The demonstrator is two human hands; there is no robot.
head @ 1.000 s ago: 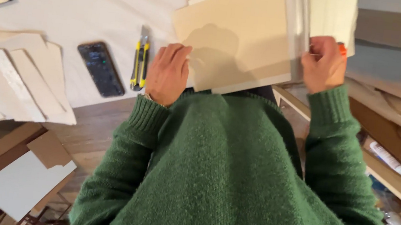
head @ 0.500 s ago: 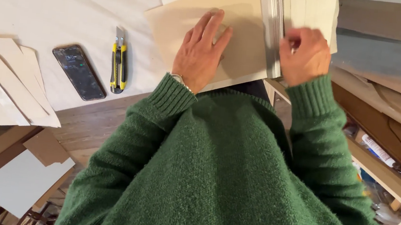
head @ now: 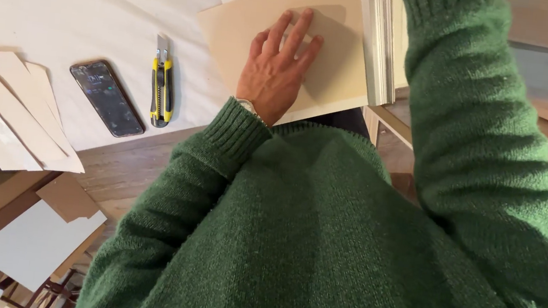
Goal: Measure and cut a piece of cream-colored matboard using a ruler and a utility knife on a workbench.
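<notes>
While your left hand point(head: 276, 73) lies flat, fingers apart, on the beige cardboard sheet point(head: 326, 78) at the worktop's point(head: 66, 3) edge, the yellow utility knife point(head: 162, 84) left of it lies untouched; no cut shows, and your right hand is hidden.

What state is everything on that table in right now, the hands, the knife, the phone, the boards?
Left hand: flat, fingers spread, pressing on the board.
Right hand: out of view; only its green sleeve shows.
Beige board: lying flat, overhanging the table edge.
Metal ruler: laid across the board.
Utility knife: lying untouched.
Phone: face up, screen dark.
</notes>
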